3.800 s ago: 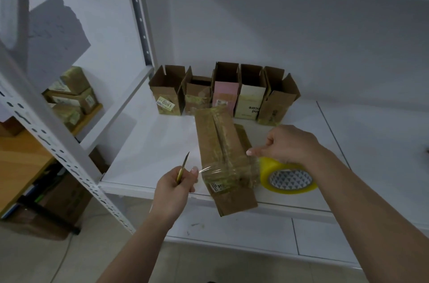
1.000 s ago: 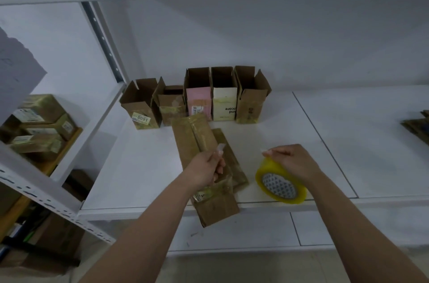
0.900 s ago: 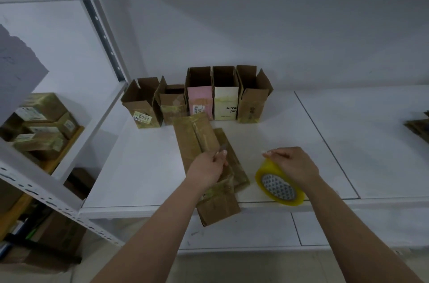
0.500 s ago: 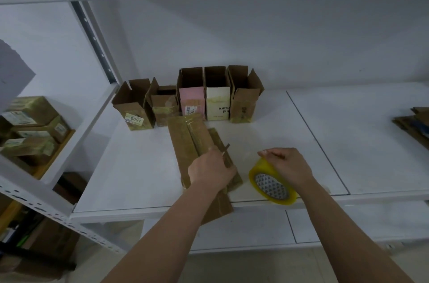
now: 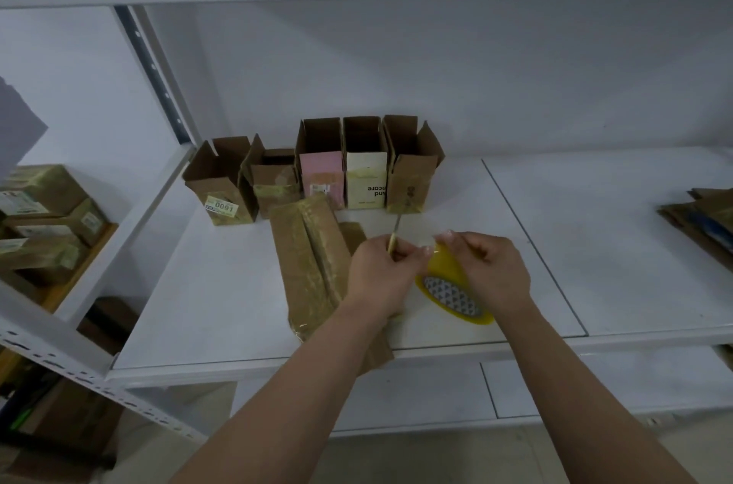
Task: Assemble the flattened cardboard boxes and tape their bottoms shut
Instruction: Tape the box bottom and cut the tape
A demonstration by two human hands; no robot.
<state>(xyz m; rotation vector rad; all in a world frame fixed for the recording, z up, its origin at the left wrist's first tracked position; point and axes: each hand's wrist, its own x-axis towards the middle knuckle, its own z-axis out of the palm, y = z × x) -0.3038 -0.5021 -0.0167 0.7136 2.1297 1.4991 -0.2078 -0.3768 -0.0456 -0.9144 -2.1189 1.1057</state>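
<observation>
Fingers of the left hand (image 5: 378, 273) pinch a thin blade (image 5: 396, 226), now moved off the taped box (image 5: 313, 269) to the tape roll (image 5: 452, 285) gripped by the right hand (image 5: 490, 269) near the shelf's (image 5: 222, 305) front edge: likely a fresh strip next.

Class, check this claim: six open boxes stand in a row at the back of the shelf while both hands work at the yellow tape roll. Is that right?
Not quite: the head view shows five open boxes in the row, not six. The rest holds: the left hand and right hand work at the yellow tape roll.
</observation>
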